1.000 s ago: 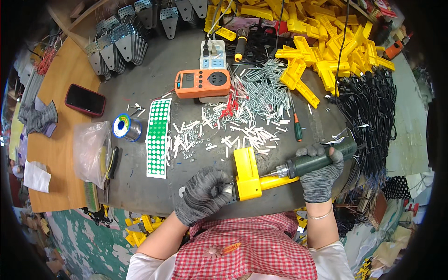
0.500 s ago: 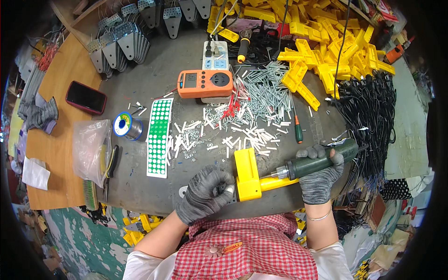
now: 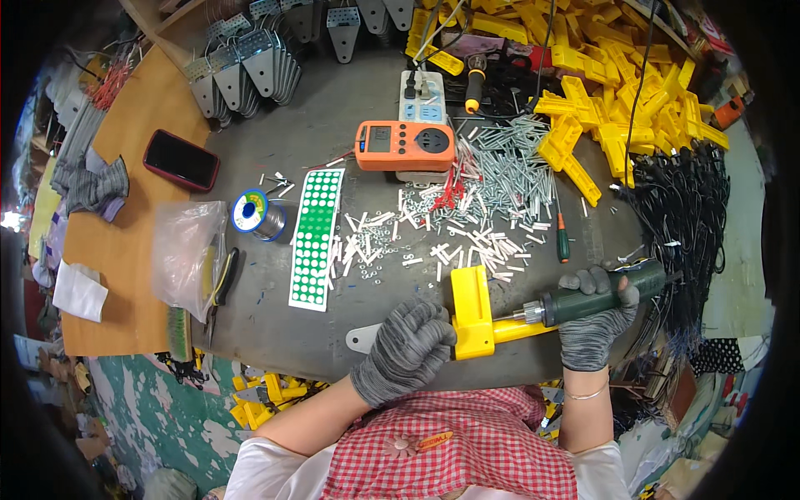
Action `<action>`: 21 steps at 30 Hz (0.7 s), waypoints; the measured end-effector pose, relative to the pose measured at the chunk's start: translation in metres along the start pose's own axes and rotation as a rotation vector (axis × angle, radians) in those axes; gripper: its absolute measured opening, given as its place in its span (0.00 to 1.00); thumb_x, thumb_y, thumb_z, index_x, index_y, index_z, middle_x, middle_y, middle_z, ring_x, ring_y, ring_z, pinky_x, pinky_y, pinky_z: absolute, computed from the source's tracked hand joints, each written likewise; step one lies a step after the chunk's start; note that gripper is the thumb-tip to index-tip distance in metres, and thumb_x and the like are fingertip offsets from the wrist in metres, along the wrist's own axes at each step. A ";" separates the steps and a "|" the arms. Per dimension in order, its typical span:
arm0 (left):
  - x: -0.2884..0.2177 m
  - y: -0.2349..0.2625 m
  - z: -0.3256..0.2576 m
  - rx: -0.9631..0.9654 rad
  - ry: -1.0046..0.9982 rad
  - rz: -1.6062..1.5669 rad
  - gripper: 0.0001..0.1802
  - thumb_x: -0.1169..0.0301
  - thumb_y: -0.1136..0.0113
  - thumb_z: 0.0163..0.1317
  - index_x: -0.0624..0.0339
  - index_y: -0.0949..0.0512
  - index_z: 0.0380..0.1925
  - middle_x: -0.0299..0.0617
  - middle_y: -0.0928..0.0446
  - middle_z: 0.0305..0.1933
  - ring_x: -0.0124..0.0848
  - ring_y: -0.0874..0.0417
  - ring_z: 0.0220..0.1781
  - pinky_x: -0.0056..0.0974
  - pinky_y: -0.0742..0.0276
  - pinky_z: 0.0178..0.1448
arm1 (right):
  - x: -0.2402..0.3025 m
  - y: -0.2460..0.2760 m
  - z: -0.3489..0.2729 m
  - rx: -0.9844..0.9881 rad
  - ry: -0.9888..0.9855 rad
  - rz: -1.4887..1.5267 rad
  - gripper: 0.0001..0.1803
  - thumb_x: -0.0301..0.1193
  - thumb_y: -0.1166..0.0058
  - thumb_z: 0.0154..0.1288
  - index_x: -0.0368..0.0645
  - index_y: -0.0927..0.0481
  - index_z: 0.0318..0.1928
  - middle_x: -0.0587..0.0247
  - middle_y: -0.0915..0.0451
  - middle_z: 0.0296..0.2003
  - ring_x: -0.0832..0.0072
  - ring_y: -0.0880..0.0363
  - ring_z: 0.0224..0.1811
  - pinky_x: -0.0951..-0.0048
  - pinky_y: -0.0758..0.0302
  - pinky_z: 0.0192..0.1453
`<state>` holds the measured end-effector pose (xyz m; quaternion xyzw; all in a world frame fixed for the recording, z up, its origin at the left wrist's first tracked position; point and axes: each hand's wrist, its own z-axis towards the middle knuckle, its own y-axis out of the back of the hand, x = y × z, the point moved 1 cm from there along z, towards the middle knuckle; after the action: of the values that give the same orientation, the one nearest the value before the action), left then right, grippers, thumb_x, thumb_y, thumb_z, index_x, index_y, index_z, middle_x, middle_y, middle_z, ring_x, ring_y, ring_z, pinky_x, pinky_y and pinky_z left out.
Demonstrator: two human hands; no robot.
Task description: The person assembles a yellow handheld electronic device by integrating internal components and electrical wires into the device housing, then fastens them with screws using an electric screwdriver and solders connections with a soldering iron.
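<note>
Two grips: your L hand (image 3: pixel 404 350) clasps bracket (image 3: pixel 367 337), R hand (image 3: pixel 593 335) holds driver (image 3: pixel 575 307); prob. fastening yellow housing (image 3: pixel 472 302), next needs steady pressure.

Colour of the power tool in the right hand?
The power tool has a dark green body; head view.

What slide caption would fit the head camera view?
Grey-gloved right hand grips a dark green cylindrical power driver pointed at a yellow plastic part beside the grey-gloved left hand.
</note>
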<state>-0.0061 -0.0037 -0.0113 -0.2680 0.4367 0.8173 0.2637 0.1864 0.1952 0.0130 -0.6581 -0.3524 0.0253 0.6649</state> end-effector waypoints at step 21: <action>0.020 0.037 0.006 -0.076 0.328 0.289 0.09 0.77 0.34 0.48 0.59 0.25 0.29 0.43 0.26 0.28 0.41 0.23 0.34 0.43 0.24 0.40 | 0.010 -0.008 -0.029 0.065 0.047 -0.077 0.17 0.38 0.40 0.58 0.43 0.22 0.45 0.70 0.30 0.23 0.73 0.31 0.29 0.62 0.33 0.46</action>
<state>-0.0468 -0.0123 -0.0005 -0.3418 0.4765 0.8079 0.0593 0.2052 0.1740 0.0275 -0.6226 -0.3607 -0.0043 0.6944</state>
